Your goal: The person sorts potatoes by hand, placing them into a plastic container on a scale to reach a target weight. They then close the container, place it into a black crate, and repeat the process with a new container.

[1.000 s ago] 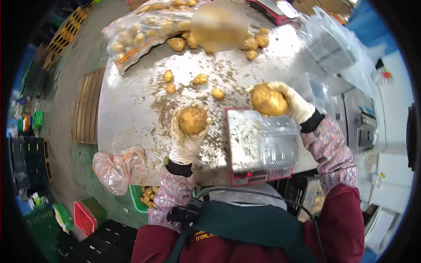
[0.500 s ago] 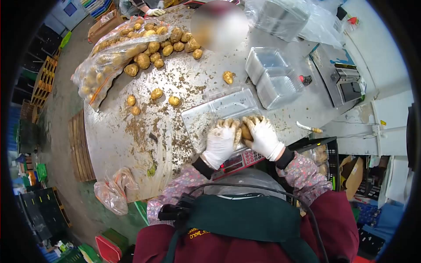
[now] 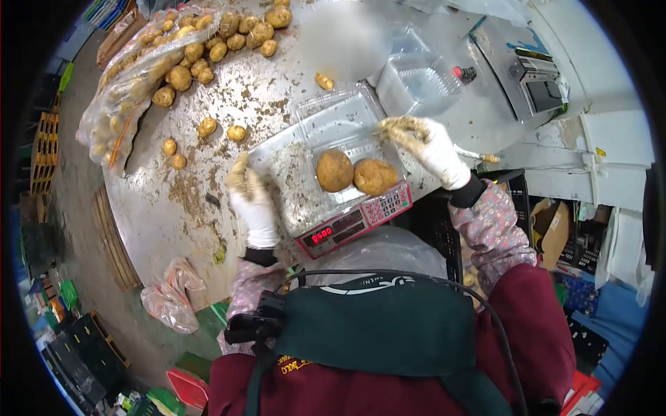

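Note:
Two large potatoes (image 3: 334, 170) sit side by side in a clear plastic clamshell container (image 3: 320, 201) whose lid (image 3: 340, 109) lies folded back. The container rests on the metal plate of a red digital scale (image 3: 333, 234) with lit red digits. My right hand (image 3: 424, 147), in a soiled white glove, has its fingers closed at the container's right edge, by the lid hinge. Off the left side of the scale plate is my left hand (image 3: 251, 201), also gloved, fingers loosely stretched and holding nothing.
A plastic bag of potatoes (image 3: 149, 76) spills onto the dirt-strewn metal table (image 3: 159, 222) at the upper left. Several small potatoes (image 3: 207, 126) lie loose nearby. Stacked clear containers (image 3: 416, 87), a white-bladed knife (image 3: 479, 155) and a metal machine (image 3: 513, 76) are on the right.
My hands have moved apart from over the scale, leaving two potatoes in the container. The left went left, the right up to the container's edge. The camera view has shifted.

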`<act>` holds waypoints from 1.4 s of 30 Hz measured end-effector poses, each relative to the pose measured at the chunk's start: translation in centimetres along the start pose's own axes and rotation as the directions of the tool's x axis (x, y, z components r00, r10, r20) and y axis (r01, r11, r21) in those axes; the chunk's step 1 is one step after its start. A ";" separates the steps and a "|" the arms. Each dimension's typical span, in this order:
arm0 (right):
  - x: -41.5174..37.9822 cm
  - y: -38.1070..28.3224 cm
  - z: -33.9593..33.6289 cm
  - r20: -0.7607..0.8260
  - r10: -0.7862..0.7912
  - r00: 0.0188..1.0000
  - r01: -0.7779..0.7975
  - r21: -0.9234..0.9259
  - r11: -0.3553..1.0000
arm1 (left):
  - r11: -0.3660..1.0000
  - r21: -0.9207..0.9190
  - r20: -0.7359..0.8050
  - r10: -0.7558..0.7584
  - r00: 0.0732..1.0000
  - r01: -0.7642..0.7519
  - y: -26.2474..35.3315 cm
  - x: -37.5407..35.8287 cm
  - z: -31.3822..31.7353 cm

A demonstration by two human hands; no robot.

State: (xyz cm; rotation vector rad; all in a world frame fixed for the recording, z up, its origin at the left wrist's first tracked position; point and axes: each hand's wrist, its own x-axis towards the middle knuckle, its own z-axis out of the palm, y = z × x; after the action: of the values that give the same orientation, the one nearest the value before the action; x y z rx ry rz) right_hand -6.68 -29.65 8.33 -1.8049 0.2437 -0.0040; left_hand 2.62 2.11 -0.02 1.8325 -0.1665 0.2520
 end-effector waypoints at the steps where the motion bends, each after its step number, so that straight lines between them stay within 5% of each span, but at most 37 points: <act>1: 0.4 0.4 -0.5 0.011 0.017 1.000 -0.018 0.003 1.000 | 0.998 0.068 -0.056 -0.003 0.998 0.006 -0.8 0.0 -2.0; 4: 2.0 0.6 -1.4 -0.027 -0.054 0.998 0.050 -0.137 0.989 | 0.994 -0.019 -0.203 -0.105 0.974 0.103 -1.5 -0.4 -7.1; 6: 3.7 0.4 -1.5 0.022 -0.066 0.998 0.069 -0.196 0.978 | 0.981 0.171 -0.240 -0.049 0.970 0.092 -3.0 -1.1 -10.4; 8: 5.7 -0.7 -0.6 0.052 -0.026 0.998 0.035 -0.176 0.984 | 0.983 0.124 -0.276 -0.095 0.957 0.133 -4.0 -1.9 -12.0; 11: 9.7 -1.7 1.6 0.183 -0.117 0.976 0.179 -0.374 0.910 | 0.956 -0.018 -0.278 -0.286 0.917 0.293 -3.1 -2.8 -12.7; 15: 15.9 -2.3 6.3 0.318 -0.220 0.922 0.357 -0.482 0.800 | 0.943 -0.156 -0.294 -0.329 0.897 0.295 -4.5 -3.3 -12.9; 16: 17.5 -2.8 7.7 0.349 -0.105 0.931 0.292 -0.542 0.788 | 0.948 -0.165 -0.293 -0.312 0.904 0.274 -5.2 -3.7 -13.1; 18: 20.0 -2.8 10.2 0.544 -0.165 0.823 0.514 -0.587 0.626 | 0.948 -0.120 -0.302 -0.319 0.898 0.296 -7.2 -4.4 -13.9; 22: 23.9 -0.9 16.7 0.716 -0.153 0.681 0.688 -0.555 0.467 | 0.938 -0.091 -0.326 -0.346 0.880 0.336 -6.3 -4.3 -15.2; 23: 24.1 -1.9 18.1 0.730 -0.122 0.672 0.667 -0.526 0.529 | 0.933 -0.062 -0.313 -0.356 0.881 0.355 -6.2 -4.3 -15.6; 24: 24.8 -2.9 19.8 0.746 -0.038 0.665 0.677 -0.581 0.452 | 0.933 -0.065 -0.329 -0.355 0.875 0.354 -6.5 -4.4 -16.0; 26: 25.3 -3.3 23.2 0.648 -0.177 0.741 0.655 -0.638 0.406 | 0.911 0.016 -0.324 -0.385 0.864 0.412 -7.0 -4.5 -16.7; 27: 27.3 -0.8 25.2 0.651 -0.307 0.694 0.717 -0.589 0.374 | 0.910 0.007 -0.337 -0.388 0.858 0.415 -7.6 -4.6 -16.9; 30: 29.5 -0.1 30.5 0.602 -0.382 0.701 0.713 -0.572 0.407 | 0.928 0.001 -0.306 -0.355 0.884 0.373 -7.9 -4.2 -16.7; 32: 30.5 0.8 33.3 0.570 -0.325 0.755 0.655 -0.630 0.417 | 0.933 -0.096 -0.324 -0.359 0.875 0.347 -8.8 -4.0 -16.0; 37: 32.7 4.3 36.1 0.569 -0.285 0.772 0.622 -0.581 0.525 | 0.948 0.030 -0.276 -0.297 0.914 0.318 -8.4 -2.4 -15.7; 39: 32.5 2.6 35.2 0.630 0.106 0.770 0.074 -0.253 0.965 | 0.948 0.042 -0.281 -0.292 0.914 0.316 -7.5 -1.3 -15.5; 40: 32.5 2.7 34.7 0.689 0.225 0.689 -0.301 -0.011 0.954 | 0.949 0.054 -0.276 -0.286 0.918 0.312 -7.3 -0.8 -15.4; 41: 31.9 2.0 33.9 0.783 0.209 0.585 -0.462 0.110 0.880 | 0.916 -0.026 -0.266 -0.392 0.881 0.400 -7.6 -0.6 -15.2; 42: 30.8 1.2 32.9 0.782 0.210 0.586 -0.458 0.106 0.882 | 0.917 -0.031 -0.267 -0.391 0.881 0.397 -7.4 0.0 -14.7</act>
State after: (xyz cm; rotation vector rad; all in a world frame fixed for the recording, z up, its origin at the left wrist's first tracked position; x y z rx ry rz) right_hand 27.63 -3.48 -4.85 -1.2825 -0.0260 0.9415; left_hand 3.22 18.26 -3.13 1.7913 0.4009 0.2114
